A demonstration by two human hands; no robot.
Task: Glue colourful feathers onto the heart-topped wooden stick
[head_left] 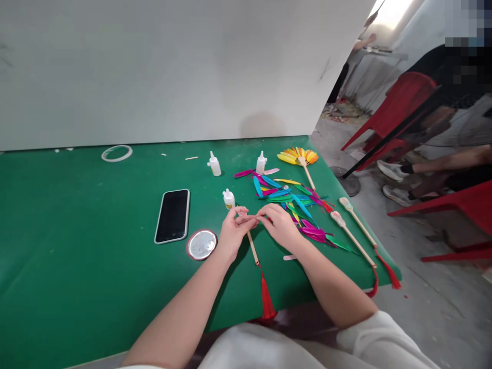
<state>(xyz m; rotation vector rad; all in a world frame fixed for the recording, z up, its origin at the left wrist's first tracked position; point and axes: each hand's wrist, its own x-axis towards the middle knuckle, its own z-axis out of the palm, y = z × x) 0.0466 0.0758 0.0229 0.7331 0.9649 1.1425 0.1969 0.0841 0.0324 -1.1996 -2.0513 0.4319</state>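
Fine fingertip work by the tasselled handle: go slow, press lightly

L hand (233, 230) & R hand (280, 228) meet at the fingertips, fingers drawn in narrow; can't tell what, if anything, sits btwn them, too small & partly hidden. The slim wooden fan handle (252, 248) shows just below L hand, top end hidden behind it, red tassel (267, 300) trailing toward the near edge of the green tabletop (96, 251). Can't tell if the handle's held or just resting.

Looks like delicate prep or fitting, prob. w/ a feather. Best done w/ the very tips of the fingers, forearms steadied on the table. Take any of the loose feathers (307, 205) by the quill, not the vane, so the barbs don't ruffle. The nearest white nozzle bottle (229, 199), prob. glue, stands just beyond L hand: mind the knuckles; use tiny dabs only & let no wet glue touch the tassel. The yellow-orange feather fan (296, 155) at far R is a handy ref. for spacing & overlap.
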